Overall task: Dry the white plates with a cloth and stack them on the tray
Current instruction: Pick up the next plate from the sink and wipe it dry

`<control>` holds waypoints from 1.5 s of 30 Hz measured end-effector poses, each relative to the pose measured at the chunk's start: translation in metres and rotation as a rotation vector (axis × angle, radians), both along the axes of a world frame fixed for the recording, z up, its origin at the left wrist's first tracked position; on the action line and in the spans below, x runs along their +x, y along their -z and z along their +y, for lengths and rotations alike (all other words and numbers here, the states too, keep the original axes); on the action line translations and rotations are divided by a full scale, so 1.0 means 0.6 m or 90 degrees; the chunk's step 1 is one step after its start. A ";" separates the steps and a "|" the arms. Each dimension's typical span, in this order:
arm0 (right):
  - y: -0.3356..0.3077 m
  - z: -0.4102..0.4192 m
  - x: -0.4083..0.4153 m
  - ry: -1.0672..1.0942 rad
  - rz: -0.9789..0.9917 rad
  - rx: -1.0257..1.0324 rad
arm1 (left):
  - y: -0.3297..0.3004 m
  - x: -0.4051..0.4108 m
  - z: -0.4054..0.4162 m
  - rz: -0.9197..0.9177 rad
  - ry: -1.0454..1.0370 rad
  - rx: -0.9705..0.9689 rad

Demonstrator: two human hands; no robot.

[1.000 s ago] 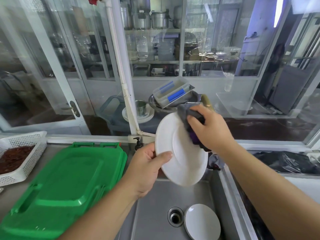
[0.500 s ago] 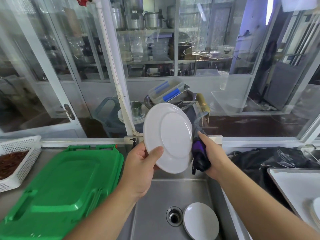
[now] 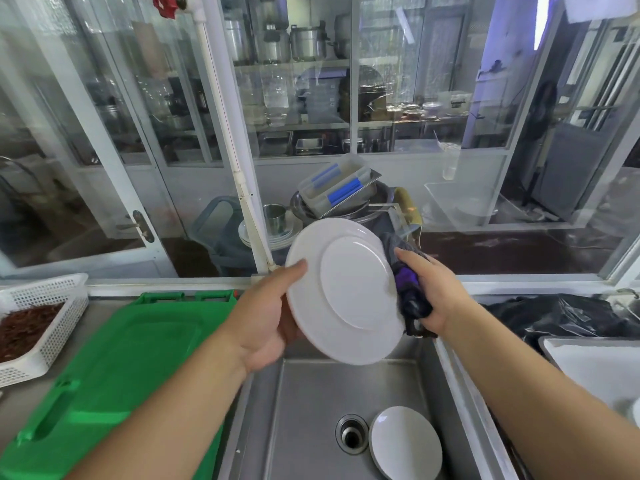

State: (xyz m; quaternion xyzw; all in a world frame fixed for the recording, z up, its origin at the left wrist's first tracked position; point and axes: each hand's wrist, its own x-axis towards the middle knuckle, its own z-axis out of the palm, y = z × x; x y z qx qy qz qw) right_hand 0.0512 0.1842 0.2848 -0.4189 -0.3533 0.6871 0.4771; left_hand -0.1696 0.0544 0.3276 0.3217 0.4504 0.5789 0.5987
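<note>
The left hand (image 3: 263, 320) grips a white plate (image 3: 346, 292) by its left rim, thumb over the front edge and fingers curled behind, holding it tilted up above the back edge of the sink (image 3: 311, 410). The right hand (image 3: 433, 292) clutches a bunched cloth (image 3: 408, 292) (dark grey and purple) against the plate's right rim, fingers wrapped round the cloth. A second plate (image 3: 405, 441) lies in the sink basin, just right of the drain (image 3: 351, 434) and near the front right corner. On the worktop left of the sink sits a green lid (image 3: 104, 375); at the worktop's far left edge stands a white basket (image 3: 52, 296) of dark red stuff. Right of the sink, a black bag (image 3: 561, 317) lies at the back, with a white tray (image 3: 595, 362) in front of it at the right edge.
</note>
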 end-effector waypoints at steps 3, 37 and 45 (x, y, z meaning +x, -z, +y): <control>-0.011 0.006 0.007 -0.012 -0.022 0.043 | -0.010 -0.006 0.007 0.084 0.002 -0.024; -0.051 0.008 0.008 0.035 -0.154 0.128 | 0.003 -0.008 0.010 -0.011 -0.009 0.003; -0.018 0.002 -0.020 0.077 -0.067 -0.007 | 0.023 0.032 0.009 0.069 -0.084 0.096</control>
